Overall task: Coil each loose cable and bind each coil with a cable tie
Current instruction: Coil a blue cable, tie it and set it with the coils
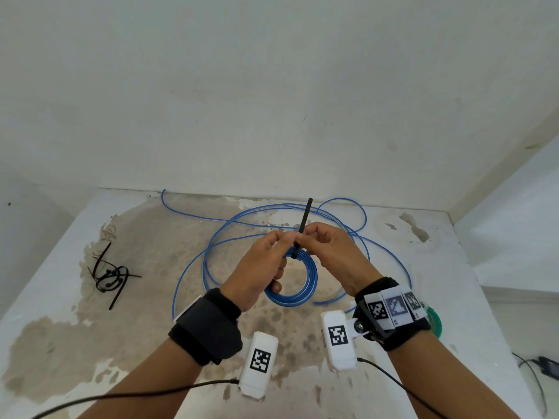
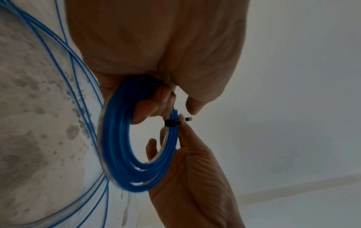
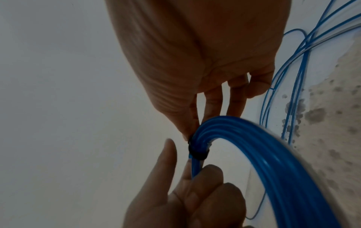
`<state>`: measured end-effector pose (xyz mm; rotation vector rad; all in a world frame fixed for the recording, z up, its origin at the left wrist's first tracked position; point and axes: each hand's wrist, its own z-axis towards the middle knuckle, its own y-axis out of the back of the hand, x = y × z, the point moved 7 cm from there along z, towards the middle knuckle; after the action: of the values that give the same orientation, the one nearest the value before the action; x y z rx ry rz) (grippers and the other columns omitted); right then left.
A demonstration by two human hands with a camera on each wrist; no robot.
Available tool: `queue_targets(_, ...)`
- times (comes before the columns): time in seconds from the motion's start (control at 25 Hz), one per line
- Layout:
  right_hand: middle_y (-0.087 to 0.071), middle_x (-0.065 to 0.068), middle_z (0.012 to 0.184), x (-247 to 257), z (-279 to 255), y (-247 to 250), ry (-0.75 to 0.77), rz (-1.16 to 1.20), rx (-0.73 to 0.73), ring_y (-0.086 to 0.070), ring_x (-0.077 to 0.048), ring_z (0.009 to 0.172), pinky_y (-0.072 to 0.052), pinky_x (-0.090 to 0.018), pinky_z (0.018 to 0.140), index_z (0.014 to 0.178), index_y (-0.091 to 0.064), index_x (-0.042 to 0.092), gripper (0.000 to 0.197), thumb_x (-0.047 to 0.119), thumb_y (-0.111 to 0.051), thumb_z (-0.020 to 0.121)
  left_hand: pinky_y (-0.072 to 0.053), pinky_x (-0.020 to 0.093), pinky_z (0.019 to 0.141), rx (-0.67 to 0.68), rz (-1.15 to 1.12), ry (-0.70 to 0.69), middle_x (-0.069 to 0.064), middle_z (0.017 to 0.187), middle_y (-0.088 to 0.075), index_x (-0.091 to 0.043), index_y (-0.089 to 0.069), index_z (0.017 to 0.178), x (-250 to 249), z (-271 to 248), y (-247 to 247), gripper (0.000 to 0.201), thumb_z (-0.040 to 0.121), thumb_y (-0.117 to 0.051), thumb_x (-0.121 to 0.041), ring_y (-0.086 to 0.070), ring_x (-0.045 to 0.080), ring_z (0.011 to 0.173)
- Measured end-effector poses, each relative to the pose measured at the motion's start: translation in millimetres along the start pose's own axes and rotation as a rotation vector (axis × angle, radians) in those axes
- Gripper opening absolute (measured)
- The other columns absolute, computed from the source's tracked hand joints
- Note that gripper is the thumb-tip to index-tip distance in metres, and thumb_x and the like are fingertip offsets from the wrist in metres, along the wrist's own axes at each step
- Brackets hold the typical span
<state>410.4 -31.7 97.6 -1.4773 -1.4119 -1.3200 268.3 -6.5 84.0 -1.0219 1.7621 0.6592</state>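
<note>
Both hands, left hand [image 1: 260, 267] gripping the blue coil [image 1: 298, 285] and right hand [image 1: 332, 252] pinching the cable tie [image 1: 303, 225], are cinching one coil, while loose blue cable [image 1: 193, 267] sprawls from 9 to 3 o'clock on the desk [image 1: 453, 267] awaiting coiling.

Both hands meet above the tabletop's middle — left hand [image 1: 257, 267] curled in a grip, right hand [image 1: 329, 255] pinching with thumb and forefinger (other fingers [image 3: 236, 101] loosely extended) — wrists strapped.

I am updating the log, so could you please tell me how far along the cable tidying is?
Done: one blue coil is wound. In hand: the left hand grips the coil while the right hand pinches the black cable tie looped around it. Left: loose blue cable still sprawls on the table; spare ties wait.
</note>
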Motion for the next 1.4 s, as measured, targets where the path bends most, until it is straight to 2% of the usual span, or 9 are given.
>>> queue_targets(0.08,-0.06,0.004,0.079,-3.6,1.8,0.6,-0.042,-0.013,0.003,-0.054,-0.001,0.067,-0.041,-0.008,0.058,0.089,-0.071,0.016,0.019,0.034,-0.069,0.094,-0.037,0.026,0.044,-0.02,0.075,-0.046,-0.014,0.053,-0.039,-0.021,-0.064,0.099,-1.6,-0.3,1.8,0.029,0.096,-0.059,-0.049,-0.03,0.01,0.046)
queue_targets(0.24,-0.073,0.006,0.092,-12.6,5.1,-2.8,-0.144,0.018,0.022,-0.065,-0.009,0.085,-0.042,-0.03,0.076,0.089,-0.073,0.024,0.023,0.043,-0.063,0.097,-0.038,0.027,0.043,-0.032,0.084,-0.05,-0.013,0.049,-0.038,-0.019,-0.061,0.086,0.3,1.1,2.6,0.026,0.097,-0.061,-0.042,-0.028,0.011,0.046)
queue_targets(0.44,-0.076,-0.007,0.094,-6.4,8.5,-3.1,-0.044,0.069,-0.059,-0.071,-0.018,0.089,-0.049,-0.015,0.07,0.095,-0.073,0.007,0.019,0.026,-0.072,0.093,-0.035,0.024,0.041,-0.041,0.081,-0.013,-0.005,0.054,-0.031,-0.017,-0.059,0.086,8.4,0.3,4.9,0.024,0.098,-0.061,-0.038,-0.026,0.01,0.046)
queue_targets(0.56,-0.076,-0.009,0.09,-2.5,6.9,-4.9,0.032,0.029,-0.101,-0.071,-0.018,0.087,-0.054,-0.025,0.082,0.091,-0.074,0.01,0.017,0.027,-0.074,0.092,-0.037,0.024,0.042,-0.048,0.12,-0.015,-0.003,0.058,-0.03,-0.017,-0.06,0.091,10.5,-1.1,9.6,0.024,0.098,-0.06,-0.04,-0.028,0.01,0.046)
queue_targets(0.76,-0.072,-0.001,0.083,5.4,3.3,-8.3,0.055,0.077,-0.099,-0.067,-0.009,0.082,-0.047,-0.02,0.075,0.088,-0.073,0.012,0.016,0.027,-0.071,0.094,-0.036,0.024,0.041,-0.029,0.117,-0.049,-0.005,0.058,-0.03,-0.02,-0.059,0.091,4.9,-5.0,9.1,0.022,0.099,-0.059,-0.04,-0.027,0.011,0.048)
queue_targets(0.92,-0.078,-0.001,0.1,0.7,4.3,-13.9,-0.069,0.123,0.04,-0.073,-0.02,0.095,-0.057,-0.034,0.081,0.106,-0.072,0.012,0.032,0.04,-0.061,0.099,-0.029,0.023,0.04,0.003,-0.028,-0.031,-0.007,0.058,-0.029,-0.02,-0.056,0.086,-6.5,-3.3,17.0,0.02,0.099,-0.06,-0.035,-0.024,0.008,0.048)
queue_targets(1.04,-0.078,0.002,0.103,-13.2,-16.0,-31.7,-0.194,0.02,0.208,-0.075,-0.017,0.095,-0.06,-0.033,0.077,0.112,-0.07,0.019,0.04,0.054,-0.058,0.097,-0.032,0.024,0.042,-0.058,-0.051,-0.056,-0.009,0.056,-0.033,-0.02,-0.059,0.087,-11.8,1.1,28.8,0.019,0.098,-0.062,-0.036,-0.028,0.007,0.047)
queue_targets(1.28,-0.078,-0.01,0.099,-26.0,-26.2,-45.2,-0.205,0.072,0.206,-0.074,-0.014,0.084,-0.062,-0.031,0.074,0.098,-0.062,0.01,0.01,0.011,-0.054,0.103,-0.043,0.03,0.05,-0.018,-0.069,0.0,-0.005,0.06,-0.038,-0.014,-0.064,0.101,-2.8,10.3,27.7,0.02,0.099,-0.061,-0.034,-0.037,0.009,0.05)
queue_targets(1.4,-0.078,-0.012,0.1,-26.3,-22.5,-36.8,-0.21,0.124,0.17,-0.075,-0.017,0.087,-0.061,-0.03,0.073,0.101,-0.061,0.01,0.01,0.008,-0.051,0.104,-0.054,0.031,0.068,-0.006,-0.157,0.086,0.0,0.076,-0.065,-0.014,-0.066,0.112,4.4,8.2,33.9,0.031,0.099,-0.058,-0.041,-0.061,0.013,0.067)
